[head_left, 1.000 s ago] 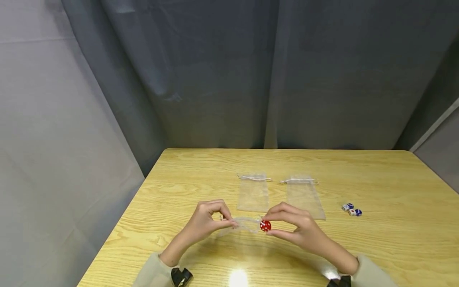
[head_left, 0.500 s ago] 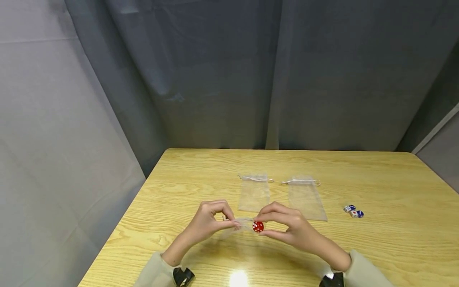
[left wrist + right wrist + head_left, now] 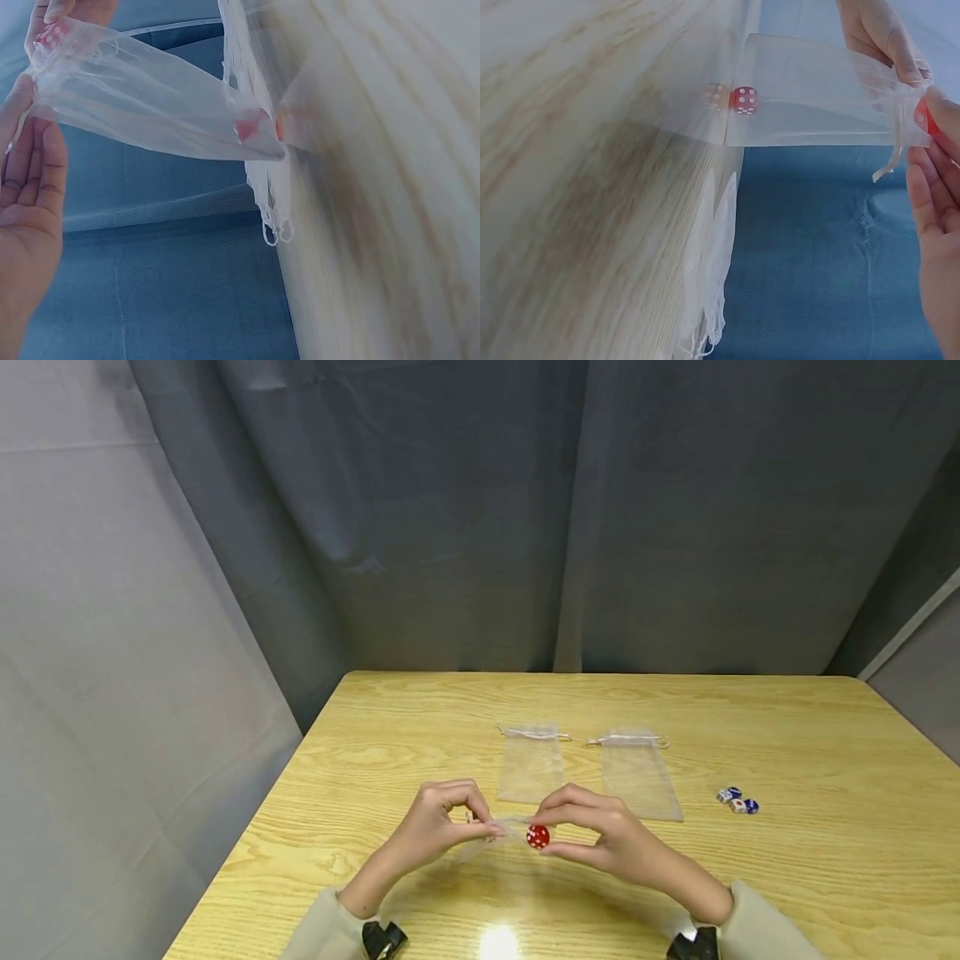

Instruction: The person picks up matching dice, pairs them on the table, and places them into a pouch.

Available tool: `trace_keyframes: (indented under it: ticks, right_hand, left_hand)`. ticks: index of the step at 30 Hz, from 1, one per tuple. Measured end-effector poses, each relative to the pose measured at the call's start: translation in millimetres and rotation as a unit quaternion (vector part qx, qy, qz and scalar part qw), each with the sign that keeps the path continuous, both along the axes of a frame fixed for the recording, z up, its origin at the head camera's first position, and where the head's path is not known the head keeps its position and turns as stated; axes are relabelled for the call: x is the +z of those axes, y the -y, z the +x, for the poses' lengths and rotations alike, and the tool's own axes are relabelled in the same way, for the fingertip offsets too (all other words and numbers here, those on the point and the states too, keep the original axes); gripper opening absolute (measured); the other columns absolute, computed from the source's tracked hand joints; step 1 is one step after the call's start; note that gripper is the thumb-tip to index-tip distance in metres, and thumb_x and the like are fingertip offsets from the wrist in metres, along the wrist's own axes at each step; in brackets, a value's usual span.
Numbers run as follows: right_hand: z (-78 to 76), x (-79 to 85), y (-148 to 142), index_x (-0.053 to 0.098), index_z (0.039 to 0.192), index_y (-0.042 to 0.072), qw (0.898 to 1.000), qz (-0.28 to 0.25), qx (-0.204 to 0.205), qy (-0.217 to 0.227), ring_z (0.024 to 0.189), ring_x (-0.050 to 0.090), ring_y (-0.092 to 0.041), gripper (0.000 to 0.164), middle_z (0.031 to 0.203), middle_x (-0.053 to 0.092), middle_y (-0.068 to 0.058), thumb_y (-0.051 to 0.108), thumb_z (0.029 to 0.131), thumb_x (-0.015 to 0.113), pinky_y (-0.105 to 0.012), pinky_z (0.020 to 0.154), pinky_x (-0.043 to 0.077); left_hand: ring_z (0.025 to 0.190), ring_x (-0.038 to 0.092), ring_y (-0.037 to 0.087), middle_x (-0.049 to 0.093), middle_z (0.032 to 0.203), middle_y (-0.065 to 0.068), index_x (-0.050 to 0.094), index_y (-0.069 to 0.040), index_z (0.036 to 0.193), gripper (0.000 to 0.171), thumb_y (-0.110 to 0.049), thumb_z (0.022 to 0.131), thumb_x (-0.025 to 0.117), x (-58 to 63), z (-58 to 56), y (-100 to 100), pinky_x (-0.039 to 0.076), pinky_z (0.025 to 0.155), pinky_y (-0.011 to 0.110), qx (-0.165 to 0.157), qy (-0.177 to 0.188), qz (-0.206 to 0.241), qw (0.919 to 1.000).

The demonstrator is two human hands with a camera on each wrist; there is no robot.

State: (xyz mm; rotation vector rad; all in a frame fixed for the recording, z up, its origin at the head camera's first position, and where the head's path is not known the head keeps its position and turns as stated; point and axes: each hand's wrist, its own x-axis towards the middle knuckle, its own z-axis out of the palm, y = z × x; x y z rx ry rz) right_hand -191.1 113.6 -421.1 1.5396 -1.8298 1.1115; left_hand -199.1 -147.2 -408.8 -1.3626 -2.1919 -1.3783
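Note:
My left hand (image 3: 433,818) pinches the rim of a sheer white drawstring bag (image 3: 150,94), which hangs down to the tabletop. Between thumb and fingers, my right hand (image 3: 618,837) grips a red die (image 3: 537,836) with white pips, right at the bag's mouth. In the left wrist view this die shows through the thin mesh near the opening. A second red die (image 3: 743,100) lies at the bottom of the bag. The bag's cord (image 3: 889,161) dangles beside the mouth in the right wrist view.
Two flat sheer drawstring bags, a left one (image 3: 531,768) and a right one (image 3: 641,777), lie beyond my hands on the wooden table (image 3: 360,777). Several small white dice (image 3: 724,795) and blue dice (image 3: 752,806) are grouped at the right. A grey curtain (image 3: 450,527) hangs behind.
My right hand has moved left with the red die, closer to my left hand and the bag's mouth. Over the last half second both hands have stayed nearly still.

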Motion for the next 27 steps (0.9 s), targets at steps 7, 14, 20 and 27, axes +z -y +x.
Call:
trace_keyframes:
  ticks: [7,14,20,27]
  right_hand:
    - [4.0,-1.3,0,0.069,0.111,0.003,1.000,0.005,0.000,0.009,0.091,0.064,-0.013,0.029,0.102,0.066,-0.005,0.010,0.084,0.076,-0.016,0.079,0.056]
    - [5.8,-1.1,-1,0.069,0.113,0.004,1.000,-0.010,0.007,0.009,0.090,0.064,-0.015,0.032,0.101,0.066,-0.007,0.009,0.082,0.077,-0.016,0.079,0.056]
    - [8.0,-1.5,-9,0.069,0.115,0.003,0.999,-0.024,-0.023,0.028,0.096,0.064,-0.015,0.037,0.104,0.067,-0.008,0.011,0.080,0.079,-0.014,0.088,0.053]
    - [11.0,-4.9,-24,0.064,0.123,0.001,0.997,-0.013,-0.059,0.049,0.103,0.064,-0.014,0.054,0.112,0.066,-0.012,0.010,0.074,0.084,-0.015,0.093,0.052]
  left_hand:
    - [0.069,0.063,0.007,0.068,0.075,0.007,0.068,-0.008,0.079,0.010,-0.006,0.081,0.077,-0.8,0.2,-1,0.054,0.060,0.021,-0.002,0.005,0.000,1.0000]
    - [0.068,0.063,0.007,0.069,0.075,0.006,0.068,-0.008,0.079,0.010,-0.005,0.081,0.077,-2.2,-0.7,-2,0.052,0.058,0.020,-0.003,-0.002,0.004,1.0000]
    - [0.071,0.065,0.010,0.069,0.076,0.008,0.068,-0.007,0.081,0.009,-0.004,0.081,0.076,-2.8,-1.7,-6,0.056,0.062,0.024,-0.017,-0.004,0.013,0.9998]
    - [0.072,0.066,0.013,0.069,0.078,0.011,0.068,-0.005,0.083,0.008,-0.002,0.082,0.075,-2.9,-4.3,-15,0.058,0.065,0.025,-0.034,0.006,0.027,0.9990]
